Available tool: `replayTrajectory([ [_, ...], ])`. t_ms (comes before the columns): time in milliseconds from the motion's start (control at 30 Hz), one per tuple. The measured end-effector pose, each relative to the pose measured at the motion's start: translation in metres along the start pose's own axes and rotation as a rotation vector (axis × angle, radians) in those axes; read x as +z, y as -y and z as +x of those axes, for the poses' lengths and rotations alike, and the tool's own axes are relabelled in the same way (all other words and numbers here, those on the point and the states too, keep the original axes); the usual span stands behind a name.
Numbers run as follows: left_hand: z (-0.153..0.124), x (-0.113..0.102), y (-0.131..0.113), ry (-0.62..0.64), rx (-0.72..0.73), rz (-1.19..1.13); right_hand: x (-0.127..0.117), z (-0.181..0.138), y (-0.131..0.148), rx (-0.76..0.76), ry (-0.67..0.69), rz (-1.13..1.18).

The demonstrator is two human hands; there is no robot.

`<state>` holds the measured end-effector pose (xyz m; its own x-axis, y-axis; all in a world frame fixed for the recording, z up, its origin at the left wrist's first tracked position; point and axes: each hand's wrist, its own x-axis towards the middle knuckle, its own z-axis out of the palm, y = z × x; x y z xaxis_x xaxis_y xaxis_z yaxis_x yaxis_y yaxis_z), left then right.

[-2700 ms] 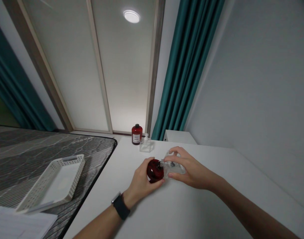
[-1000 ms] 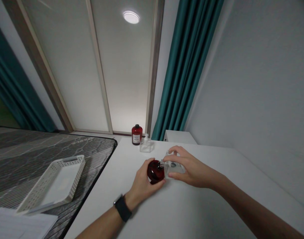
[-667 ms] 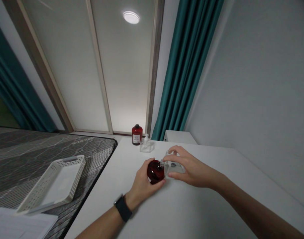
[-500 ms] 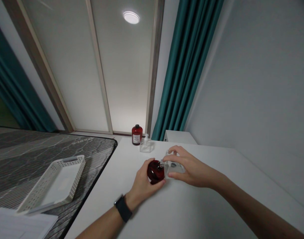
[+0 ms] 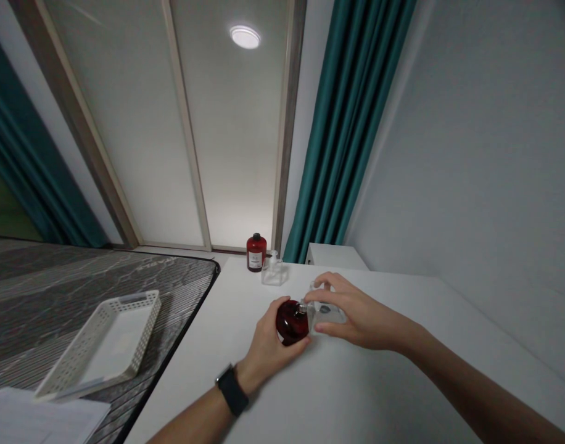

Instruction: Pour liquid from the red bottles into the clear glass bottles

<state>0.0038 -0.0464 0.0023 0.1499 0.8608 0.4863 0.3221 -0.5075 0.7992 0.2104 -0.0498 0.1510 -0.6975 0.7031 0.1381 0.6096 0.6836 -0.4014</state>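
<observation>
My left hand (image 5: pixel 277 338) wraps round a dark red bottle (image 5: pixel 289 322), with the thumb in front and the fingers behind. The bottle's open-looking neck leans to the right. In my right hand (image 5: pixel 345 311) is a clear bottle (image 5: pixel 323 313), held between thumb and fingers close against the red bottle's neck. Whether the two bottles touch, I cannot tell. Further back on the white table (image 5: pixel 208 345) stand another red bottle (image 5: pixel 256 253) with a black cap and white label, and a clear pump bottle (image 5: pixel 274 271) beside it.
Left of the table, a dark striped surface (image 5: pixel 181 277) carries a white perforated basket (image 5: pixel 141 345) and sheets of paper (image 5: pixel 42 416). A white cabinet (image 5: pixel 335 256) stands behind the table. Teal curtains (image 5: pixel 347 135) hang at the back, and a grey wall (image 5: pixel 486 154) rises on the right.
The whole view has shifted slightly, so everything sits a little lower and further right. Both hands keep the same hold on the two bottles.
</observation>
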Motion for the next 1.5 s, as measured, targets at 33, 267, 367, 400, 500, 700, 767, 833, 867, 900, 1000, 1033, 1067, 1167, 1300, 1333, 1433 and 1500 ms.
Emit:
replayTrajectory([
  [33, 0.0000, 0.0000, 0.0001, -0.002, 0.000, -0.001, 0.0000, 0.0001, -0.0003, -0.001, -0.001, 0.001],
  [267, -0.0006, 0.0013, 0.0013, -0.013, 0.005, -0.010, -0.0009, 0.0005, 0.0008, 0.004, -0.004, -0.009],
  [367, -0.0005, 0.0015, 0.0016, -0.010, 0.005, -0.019, -0.0011, 0.0006, 0.0008, 0.002, -0.003, -0.008],
  [400, -0.0004, 0.0015, 0.0018, -0.008, 0.005, -0.021, -0.0010, 0.0006, 0.0006, 0.001, -0.002, -0.008],
  [500, -0.0002, 0.0016, 0.0025, 0.003, 0.000, -0.027, -0.0006, 0.0007, -0.0004, 0.000, 0.006, -0.012],
  [700, -0.0007, 0.0017, 0.0025, 0.009, -0.018, -0.031, -0.0012, 0.0012, 0.0006, 0.005, 0.009, -0.006],
  [767, -0.0006, 0.0016, 0.0020, 0.004, -0.012, -0.030, -0.0018, 0.0012, 0.0016, 0.007, 0.009, -0.008],
  [833, -0.0004, 0.0016, 0.0015, -0.003, -0.003, -0.028, -0.0022, 0.0011, 0.0024, 0.008, 0.006, -0.009],
  [867, -0.0003, 0.0015, 0.0014, -0.005, 0.002, -0.027, -0.0022, 0.0010, 0.0025, 0.008, 0.005, -0.009],
  [900, -0.0002, 0.0015, 0.0013, -0.007, 0.004, -0.026, -0.0021, 0.0010, 0.0025, 0.007, 0.005, -0.010],
  [1000, -0.0001, 0.0015, 0.0014, -0.008, 0.004, -0.026, -0.0015, 0.0011, 0.0018, 0.003, 0.006, -0.009],
  [1033, -0.0002, 0.0015, 0.0016, -0.008, 0.003, -0.028, -0.0013, 0.0012, 0.0014, 0.001, 0.008, -0.008],
  [1067, -0.0003, 0.0014, 0.0018, -0.007, 0.002, -0.030, -0.0013, 0.0014, 0.0012, 0.002, 0.010, -0.007],
  [1167, -0.0008, 0.0015, 0.0027, -0.002, 0.004, -0.032, -0.0017, 0.0017, 0.0011, 0.007, 0.019, -0.006],
  [1300, -0.0010, 0.0016, 0.0034, 0.001, 0.006, -0.038, -0.0024, 0.0011, 0.0017, 0.009, 0.021, -0.010],
  [1333, -0.0009, 0.0016, 0.0033, 0.003, 0.005, -0.040, -0.0024, 0.0010, 0.0018, 0.010, 0.022, -0.011],
  [1433, -0.0006, 0.0016, 0.0031, 0.005, 0.003, -0.043, -0.0022, 0.0008, 0.0015, 0.008, 0.021, -0.015],
  [1500, -0.0004, 0.0018, 0.0032, 0.002, -0.001, -0.045, -0.0020, 0.0011, 0.0012, 0.001, 0.014, -0.019],
])
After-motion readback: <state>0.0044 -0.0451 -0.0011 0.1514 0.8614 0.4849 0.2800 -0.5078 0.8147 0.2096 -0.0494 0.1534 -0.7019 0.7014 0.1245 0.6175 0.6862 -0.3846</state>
